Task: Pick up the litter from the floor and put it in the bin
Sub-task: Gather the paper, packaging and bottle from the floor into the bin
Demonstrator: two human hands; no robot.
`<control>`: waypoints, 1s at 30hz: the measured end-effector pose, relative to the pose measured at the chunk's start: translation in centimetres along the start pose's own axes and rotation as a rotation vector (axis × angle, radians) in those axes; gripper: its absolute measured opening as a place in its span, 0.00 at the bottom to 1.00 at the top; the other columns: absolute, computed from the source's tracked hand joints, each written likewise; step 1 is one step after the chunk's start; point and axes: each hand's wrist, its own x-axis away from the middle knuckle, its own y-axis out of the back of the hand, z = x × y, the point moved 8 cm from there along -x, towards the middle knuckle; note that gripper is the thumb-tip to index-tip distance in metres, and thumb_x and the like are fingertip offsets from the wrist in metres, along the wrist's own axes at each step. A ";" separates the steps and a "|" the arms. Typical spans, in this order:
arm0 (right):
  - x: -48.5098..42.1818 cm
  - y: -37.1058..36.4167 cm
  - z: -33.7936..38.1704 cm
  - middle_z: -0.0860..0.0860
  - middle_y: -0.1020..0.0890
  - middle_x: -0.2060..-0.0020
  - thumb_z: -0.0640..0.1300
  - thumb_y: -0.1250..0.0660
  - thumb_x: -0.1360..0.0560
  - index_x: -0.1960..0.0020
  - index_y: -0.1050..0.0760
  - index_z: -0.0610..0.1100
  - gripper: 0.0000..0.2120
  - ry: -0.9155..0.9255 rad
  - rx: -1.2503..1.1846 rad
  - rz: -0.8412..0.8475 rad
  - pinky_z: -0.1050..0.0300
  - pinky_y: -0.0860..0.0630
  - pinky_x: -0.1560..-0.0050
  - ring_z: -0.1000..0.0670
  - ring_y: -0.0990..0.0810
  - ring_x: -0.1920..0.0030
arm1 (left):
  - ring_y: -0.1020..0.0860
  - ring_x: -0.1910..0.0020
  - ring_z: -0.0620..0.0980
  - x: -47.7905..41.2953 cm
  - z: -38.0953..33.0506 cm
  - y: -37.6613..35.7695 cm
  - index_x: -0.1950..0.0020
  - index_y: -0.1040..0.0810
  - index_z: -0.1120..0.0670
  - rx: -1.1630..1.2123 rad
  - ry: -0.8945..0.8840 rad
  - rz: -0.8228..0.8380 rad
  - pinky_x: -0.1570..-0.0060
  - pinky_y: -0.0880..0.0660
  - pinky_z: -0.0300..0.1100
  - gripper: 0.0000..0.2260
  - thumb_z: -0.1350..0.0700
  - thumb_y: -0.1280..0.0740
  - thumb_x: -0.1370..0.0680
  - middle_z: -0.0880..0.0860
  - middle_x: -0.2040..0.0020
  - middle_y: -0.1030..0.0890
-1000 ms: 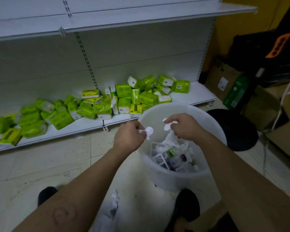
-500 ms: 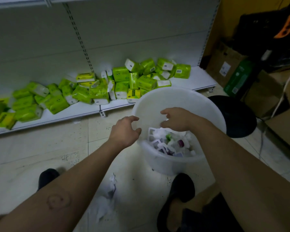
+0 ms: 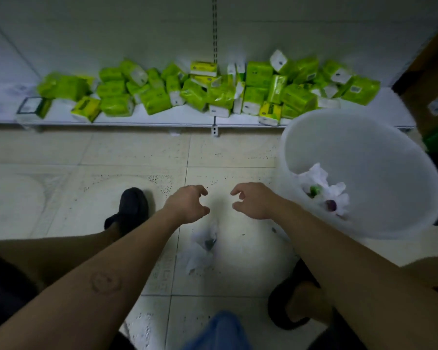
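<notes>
Below both empty, half-curled hands, left [image 3: 187, 204] and right [image 3: 254, 200], lies tissue [image 3: 202, 245]; bin [image 3: 359, 137] beside the right.

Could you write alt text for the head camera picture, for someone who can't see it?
Two empty hands, left and right, reach over crumpled white litter on a tiled floor. A white bin holding rubbish stands to the right.

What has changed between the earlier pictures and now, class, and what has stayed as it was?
Both hands let go of their crumpled white tissue scraps over the round white plastic bin, then swung away to the person's left. Now the left hand and right hand hang open and empty above the white crumpled tissue on the tiled floor. That tissue, the bin and the green tissue packs stayed put.
</notes>
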 end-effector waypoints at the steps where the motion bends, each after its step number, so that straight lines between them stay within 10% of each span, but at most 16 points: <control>1: -0.7 -1.8 0.0 0.45 0.24 0.36 0.48 0.34 0.26 0.34 0.28 0.47 0.21 -0.016 -0.016 0.038 0.57 0.30 0.44 0.46 0.24 0.40 | 0.25 0.38 0.53 0.0 1.5 -0.9 0.31 0.29 0.50 0.006 0.029 0.026 0.40 0.27 0.47 0.25 0.50 0.29 0.27 0.52 0.34 0.24; 14: -10.8 -19.8 -5.5 0.42 0.27 0.33 0.45 0.39 0.22 0.31 0.32 0.42 0.21 -0.179 0.010 0.406 0.55 0.30 0.42 0.41 0.26 0.37 | 0.24 0.41 0.55 -3.1 14.8 -19.4 0.33 0.29 0.53 0.125 0.353 0.325 0.41 0.24 0.51 0.19 0.52 0.33 0.23 0.56 0.38 0.24; 22: -16.3 -26.6 -7.7 0.38 0.36 0.32 0.53 0.40 0.24 0.27 0.39 0.51 0.26 -0.231 -0.047 0.491 0.41 0.27 0.37 0.35 0.28 0.40 | 0.30 0.35 0.57 -6.1 17.1 -25.1 0.30 0.38 0.51 0.126 0.569 0.286 0.41 0.27 0.54 0.36 0.49 0.24 0.32 0.57 0.34 0.32; 30: -16.4 -24.6 -9.5 0.38 0.25 0.41 0.45 0.38 0.23 0.40 0.24 0.38 0.16 -0.341 -0.058 0.263 0.50 0.25 0.49 0.38 0.23 0.46 | 0.19 0.53 0.54 -7.8 18.2 -26.0 0.46 0.21 0.55 0.214 0.477 0.287 0.50 0.20 0.50 0.09 0.53 0.38 0.21 0.55 0.50 0.18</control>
